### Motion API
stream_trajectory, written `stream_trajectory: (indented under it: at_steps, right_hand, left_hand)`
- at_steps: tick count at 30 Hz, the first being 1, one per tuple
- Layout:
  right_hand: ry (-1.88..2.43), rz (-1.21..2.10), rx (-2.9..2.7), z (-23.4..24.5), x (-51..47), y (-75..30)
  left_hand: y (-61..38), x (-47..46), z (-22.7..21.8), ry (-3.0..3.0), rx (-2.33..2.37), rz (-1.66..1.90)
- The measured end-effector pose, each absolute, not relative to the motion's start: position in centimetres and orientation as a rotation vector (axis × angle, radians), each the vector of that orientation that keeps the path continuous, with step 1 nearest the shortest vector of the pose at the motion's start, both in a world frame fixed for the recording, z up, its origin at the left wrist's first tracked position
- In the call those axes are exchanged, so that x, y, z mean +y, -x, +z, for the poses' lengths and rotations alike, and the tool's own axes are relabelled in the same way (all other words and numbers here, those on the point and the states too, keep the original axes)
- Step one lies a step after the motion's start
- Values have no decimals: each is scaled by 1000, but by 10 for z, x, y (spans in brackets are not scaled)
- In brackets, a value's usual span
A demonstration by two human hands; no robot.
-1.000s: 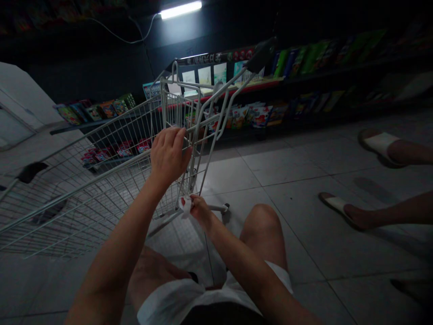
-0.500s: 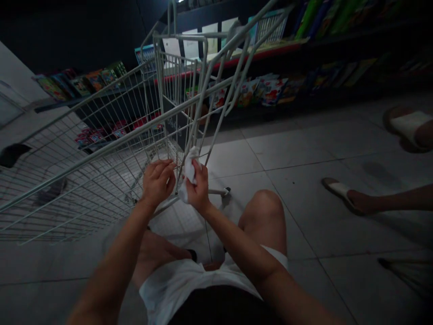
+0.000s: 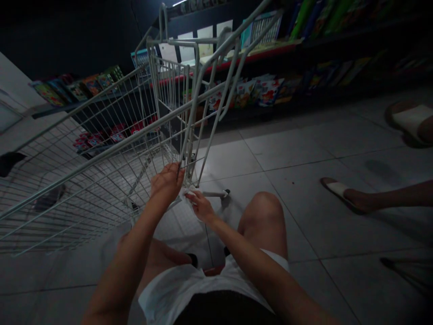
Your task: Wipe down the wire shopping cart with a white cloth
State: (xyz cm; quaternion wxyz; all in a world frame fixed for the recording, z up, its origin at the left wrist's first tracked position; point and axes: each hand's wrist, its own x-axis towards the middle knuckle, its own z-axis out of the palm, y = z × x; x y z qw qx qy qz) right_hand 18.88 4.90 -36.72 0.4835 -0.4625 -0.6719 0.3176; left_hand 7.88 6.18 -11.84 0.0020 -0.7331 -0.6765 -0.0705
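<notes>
A metal shopping cart point(image 3: 111, 146) stands in front of me, its wire basket stretching to the left. My left hand point(image 3: 167, 181) is closed around the wire frame at the cart's near rear corner. Just right of it and lower, my right hand point(image 3: 202, 205) grips a crumpled white cloth point(image 3: 188, 193). The cloth is against or very near the foot of the cart's upright bars; exact contact is hard to see. A lower rail with a caster point(image 3: 226, 193) runs out to the right of the cloth.
Store shelves point(image 3: 270, 47) with books and bright packets point(image 3: 270, 90) line the back. At the right are another person's sandalled feet point(image 3: 352, 196) on the tiled floor point(image 3: 301, 216). A dark thin-legged object point(image 3: 402, 271) stands at the lower right. My knees flank the cart's rear.
My left hand has moved right and closed on the cart's frame. My right hand has slid down the upright bars with the cloth.
</notes>
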Motion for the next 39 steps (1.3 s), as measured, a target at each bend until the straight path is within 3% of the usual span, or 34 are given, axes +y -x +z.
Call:
stream_trajectory:
  at_steps: [5, 12, 15, 23, 39]
  right_hand:
    - [1308, 689, -1262, -349, 82, -216]
    - [864, 548, -967, -192, 156, -235]
    - [774, 633, -909, -155, 168, -237]
    - [780, 909, -784, -188, 142, -228]
    - [819, 916, -998, -187, 73, -214]
  left_hand:
    - [-85, 71, -120, 2199, -2176, -103]
    - [-83, 76, -126, 2136, -2132, -115]
    - [-78, 77, -129, 2171, -2122, -131]
    - [-68, 71, -134, 2211, -2075, -162]
    - [-18, 40, -140, 2298, -2007, -261]
